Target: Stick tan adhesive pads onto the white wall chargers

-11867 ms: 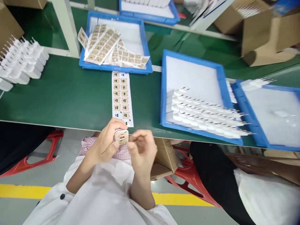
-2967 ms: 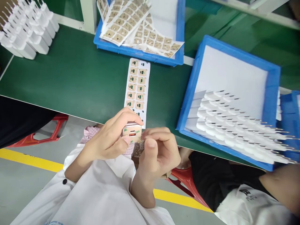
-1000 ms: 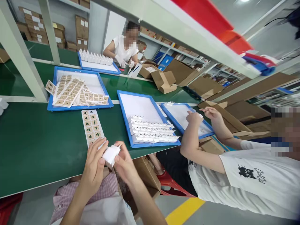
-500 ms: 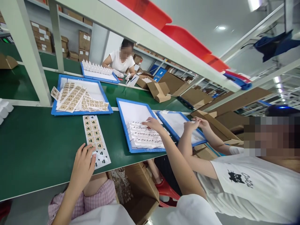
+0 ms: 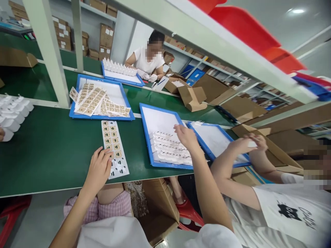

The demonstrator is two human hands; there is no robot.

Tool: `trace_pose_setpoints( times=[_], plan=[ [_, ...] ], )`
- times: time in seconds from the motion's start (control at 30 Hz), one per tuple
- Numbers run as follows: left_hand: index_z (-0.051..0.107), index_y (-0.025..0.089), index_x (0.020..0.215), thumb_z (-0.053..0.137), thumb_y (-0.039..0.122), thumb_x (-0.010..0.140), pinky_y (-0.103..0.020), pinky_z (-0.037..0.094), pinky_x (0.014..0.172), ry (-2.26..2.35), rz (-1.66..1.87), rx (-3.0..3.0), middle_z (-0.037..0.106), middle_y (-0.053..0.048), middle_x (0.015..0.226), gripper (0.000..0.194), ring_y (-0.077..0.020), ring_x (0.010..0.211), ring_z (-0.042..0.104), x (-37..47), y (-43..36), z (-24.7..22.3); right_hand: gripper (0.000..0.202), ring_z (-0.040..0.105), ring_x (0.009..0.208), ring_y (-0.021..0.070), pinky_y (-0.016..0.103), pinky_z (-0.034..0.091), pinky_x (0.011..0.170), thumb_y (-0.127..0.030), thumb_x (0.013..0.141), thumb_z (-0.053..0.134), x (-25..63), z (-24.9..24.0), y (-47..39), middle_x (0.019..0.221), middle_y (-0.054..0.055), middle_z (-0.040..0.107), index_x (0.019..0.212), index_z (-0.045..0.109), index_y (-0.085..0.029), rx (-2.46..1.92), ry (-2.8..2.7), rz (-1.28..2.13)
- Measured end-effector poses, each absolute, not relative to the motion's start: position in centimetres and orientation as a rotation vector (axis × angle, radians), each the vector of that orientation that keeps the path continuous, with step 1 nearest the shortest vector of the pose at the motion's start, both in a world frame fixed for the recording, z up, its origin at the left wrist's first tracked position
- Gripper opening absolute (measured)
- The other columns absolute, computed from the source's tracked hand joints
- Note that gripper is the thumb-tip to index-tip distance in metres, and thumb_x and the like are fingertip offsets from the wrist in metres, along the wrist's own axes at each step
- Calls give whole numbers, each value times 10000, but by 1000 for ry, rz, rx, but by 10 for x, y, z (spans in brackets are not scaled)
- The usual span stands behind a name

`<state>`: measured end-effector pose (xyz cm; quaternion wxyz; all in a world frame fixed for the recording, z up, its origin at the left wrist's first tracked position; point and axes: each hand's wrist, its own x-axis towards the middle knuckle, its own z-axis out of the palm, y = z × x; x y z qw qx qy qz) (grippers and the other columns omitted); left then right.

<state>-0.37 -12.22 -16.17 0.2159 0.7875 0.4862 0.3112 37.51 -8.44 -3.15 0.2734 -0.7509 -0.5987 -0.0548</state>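
My left hand [image 5: 99, 168] lies with fingers spread on the right side of a white sheet of tan stickers [image 5: 110, 141]. The sheet's lower stickers are peeled away or partly covered by my fingers. Above a blue-rimmed tray [image 5: 161, 115], my right hand [image 5: 186, 137] hovers with loosely bent fingers, and nothing shows between them. Rows of small white blocks with thin dark prongs [image 5: 165, 148] fill the near part of that tray; my hand and forearm hide some of them.
Another blue tray [image 5: 121, 93] holds a pile of sticker sheets [image 5: 90, 100]. White blocks [image 5: 15, 112] stand at far left, beside someone's fingertips. At right, a co-worker's hands [image 5: 249, 143] hold a white piece over a further tray [image 5: 214, 137]. Opposite, a gloved person works behind the frame post [image 5: 48, 51].
My right hand has lifted off the white blocks and moved right over the tray. My left hand stays on the sheet. The view has shifted left, bringing more white blocks in at far left.
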Motion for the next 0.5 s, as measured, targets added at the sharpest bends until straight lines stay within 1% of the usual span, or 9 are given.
trace_pose_setpoints(
  times=[0.07, 0.13, 0.17, 0.2, 0.27, 0.33, 0.43, 0.5],
  plan=[
    [589, 196, 1377, 414, 300, 1024, -685, 348, 1197, 1336, 771, 2259, 561, -109, 1508, 408, -390, 1503, 328, -3, -113, -156, 424, 703, 863, 279, 468, 548, 853, -450, 1044, 387, 346, -31, -101, 854, 110, 724, 920, 685, -176, -1948, -1594, -151],
    [491, 222, 1489, 465, 327, 1009, -751, 258, 1207, 1306, 653, 2314, 483, -96, 1588, 492, -411, 1555, 228, -2, -104, -153, 393, 709, 905, 281, 459, 545, 876, -454, 1031, 410, 308, -40, -118, 920, 116, 742, 987, 688, -180, -1838, -1655, -75],
    [452, 234, 1521, 479, 331, 1006, -772, 220, 1208, 1291, 601, 2329, 465, -87, 1605, 525, -412, 1564, 209, -1, -100, -152, 359, 711, 906, 272, 444, 554, 871, -446, 1019, 447, 287, -48, -124, 947, 113, 746, 1015, 694, -185, -1768, -1728, 0],
    [437, 239, 1533, 487, 329, 1004, -783, 188, 1210, 1280, 562, 2341, 464, -81, 1607, 539, -410, 1562, 213, 0, -98, -152, 318, 714, 908, 260, 426, 565, 866, -439, 1002, 499, 266, -59, -129, 959, 98, 749, 1040, 704, -200, -1716, -1805, 73],
    [456, 229, 1523, 502, 323, 1002, -780, 150, 1220, 1280, 530, 2353, 491, -77, 1589, 531, -404, 1536, 266, 1, -97, -153, 239, 719, 928, 251, 399, 588, 841, -391, 964, 590, 231, -85, -132, 983, 83, 754, 1068, 726, -224, -1618, -1952, 215],
    [484, 211, 1504, 531, 331, 994, -749, 144, 1238, 1291, 532, 2352, 507, -79, 1576, 525, -393, 1504, 314, 1, -98, -154, 214, 713, 960, 252, 404, 602, 847, -320, 951, 612, 207, -109, -129, 1018, 84, 750, 1104, 736, -236, -1556, -2043, 313],
    [509, 204, 1484, 573, 357, 978, -682, 181, 1255, 1296, 538, 2343, 531, -81, 1554, 532, -370, 1462, 358, -1, -100, -152, 262, 680, 1009, 280, 464, 600, 889, -277, 951, 604, 191, -133, -122, 1072, 111, 728, 1175, 733, -232, -1532, -2086, 365],
    [517, 203, 1475, 596, 361, 962, -635, 251, 1235, 1291, 540, 2334, 555, -90, 1529, 543, -350, 1409, 411, -3, -101, -150, 312, 644, 1085, 305, 511, 578, 944, -284, 949, 611, 187, -141, -119, 1143, 133, 707, 1238, 716, -230, -1531, -2092, 368]
  ],
)
